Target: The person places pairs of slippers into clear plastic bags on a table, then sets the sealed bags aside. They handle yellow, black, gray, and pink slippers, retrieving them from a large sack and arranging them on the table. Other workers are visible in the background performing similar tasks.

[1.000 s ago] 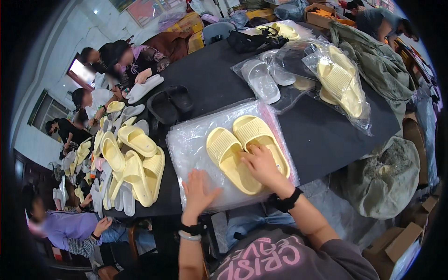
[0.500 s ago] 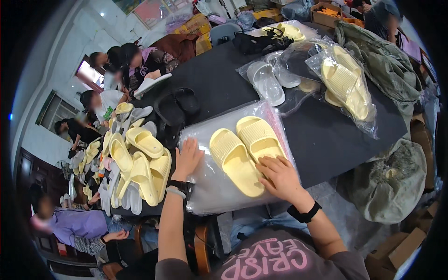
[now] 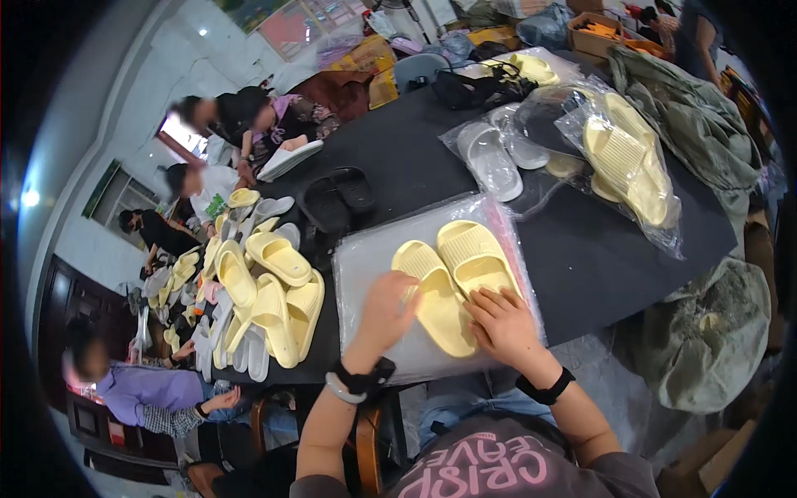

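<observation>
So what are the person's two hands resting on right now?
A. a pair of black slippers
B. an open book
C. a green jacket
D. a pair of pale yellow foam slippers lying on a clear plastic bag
D: both the left hand and the right hand lie on the pale yellow foam slippers, which sit side by side on the clear plastic bag on the black table.

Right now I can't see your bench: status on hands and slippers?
Left hand, right hand both on the yellow slipper pair. Pair lies on a clear bag. Loose slipper pile sits left.
</observation>
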Motion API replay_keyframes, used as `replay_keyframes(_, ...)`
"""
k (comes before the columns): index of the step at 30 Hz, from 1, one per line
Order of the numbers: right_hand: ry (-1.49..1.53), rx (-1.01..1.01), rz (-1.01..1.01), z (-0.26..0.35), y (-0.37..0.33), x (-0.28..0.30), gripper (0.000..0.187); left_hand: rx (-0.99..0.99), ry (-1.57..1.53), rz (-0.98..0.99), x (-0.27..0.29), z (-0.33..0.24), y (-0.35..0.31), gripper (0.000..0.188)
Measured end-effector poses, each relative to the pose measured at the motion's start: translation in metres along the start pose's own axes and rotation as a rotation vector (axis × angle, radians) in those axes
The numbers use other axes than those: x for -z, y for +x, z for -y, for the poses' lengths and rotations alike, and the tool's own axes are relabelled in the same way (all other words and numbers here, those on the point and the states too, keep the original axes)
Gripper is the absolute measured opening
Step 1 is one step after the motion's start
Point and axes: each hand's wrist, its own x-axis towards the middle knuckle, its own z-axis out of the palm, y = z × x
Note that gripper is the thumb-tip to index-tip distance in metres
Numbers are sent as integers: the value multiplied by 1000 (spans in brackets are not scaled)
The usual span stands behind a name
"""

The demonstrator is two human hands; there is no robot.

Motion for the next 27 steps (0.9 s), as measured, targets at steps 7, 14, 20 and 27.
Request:
replay_keyframes(7, 91, 25, -134, 0, -4, 10, 32, 114, 281, 230, -49, -41, 24, 38)
replay_keyframes(14, 497, -412, -212, -14, -35, 5, 59, 125, 315, 131, -66, -24, 18, 40)
replay_keyframes(20, 178, -243, -8, -16, -38, 2, 49, 285, 285, 129, -20, -7, -5, 30)
replay_keyframes(27, -35, -194, -19, -10, -37, -3, 42, 378, 297, -5, 60, 109, -23, 17)
